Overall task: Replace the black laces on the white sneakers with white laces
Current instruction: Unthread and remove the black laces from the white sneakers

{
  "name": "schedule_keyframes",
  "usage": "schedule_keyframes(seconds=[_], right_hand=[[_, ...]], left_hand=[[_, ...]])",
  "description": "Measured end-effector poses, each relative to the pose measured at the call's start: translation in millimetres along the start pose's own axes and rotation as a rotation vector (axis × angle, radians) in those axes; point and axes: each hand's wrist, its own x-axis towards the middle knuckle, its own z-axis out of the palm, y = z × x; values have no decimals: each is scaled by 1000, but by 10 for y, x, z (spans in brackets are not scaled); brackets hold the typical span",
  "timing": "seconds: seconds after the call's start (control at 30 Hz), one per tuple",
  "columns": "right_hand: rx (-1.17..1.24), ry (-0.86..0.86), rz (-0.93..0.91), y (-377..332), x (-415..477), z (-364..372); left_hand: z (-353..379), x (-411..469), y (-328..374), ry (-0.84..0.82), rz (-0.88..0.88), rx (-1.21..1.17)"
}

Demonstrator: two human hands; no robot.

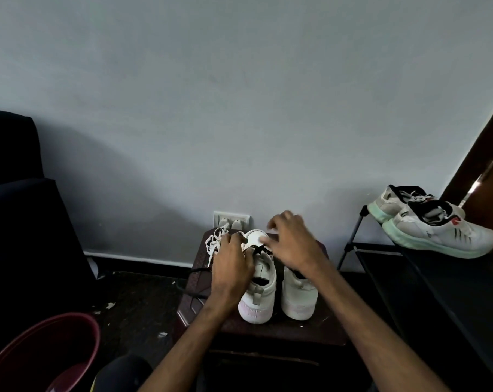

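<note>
Two white sneakers stand heels toward me on a dark brown stool (268, 332). My left hand (232, 264) lies over the left sneaker (261, 290), its fingers curled at the black lace (258, 248) near the toe. My right hand (292, 241) hovers over the toe of the same shoe, fingertips bent down at the black lace; whether it pinches the lace is hidden. My right forearm crosses the right sneaker (299, 298). A bundle of white laces (215, 241) lies at the stool's far left corner.
A wall socket (231, 220) sits behind the stool. A black rack (409, 267) at right carries another pair of white sneakers (435, 224). A red bucket (41, 352) stands at lower left, a dark seat (19, 193) at far left. A black cable (191, 281) trails off the stool.
</note>
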Motion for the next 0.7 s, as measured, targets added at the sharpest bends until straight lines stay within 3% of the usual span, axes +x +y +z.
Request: schedule_keyframes(seconds=[0.1,0.3,0.5,0.7], right_hand=[[-128,-131,-48,-8,-55,173],[84,-85,100,322,-59,197],[240,-172,50,455,40,197],[293,-21,1,409,-58,369]], left_hand=[[31,36,-1,-98,113,129],[89,-2,-18,-153,134,191],[73,27,51,-227,204,364],[132,175,155,-245,283,463]])
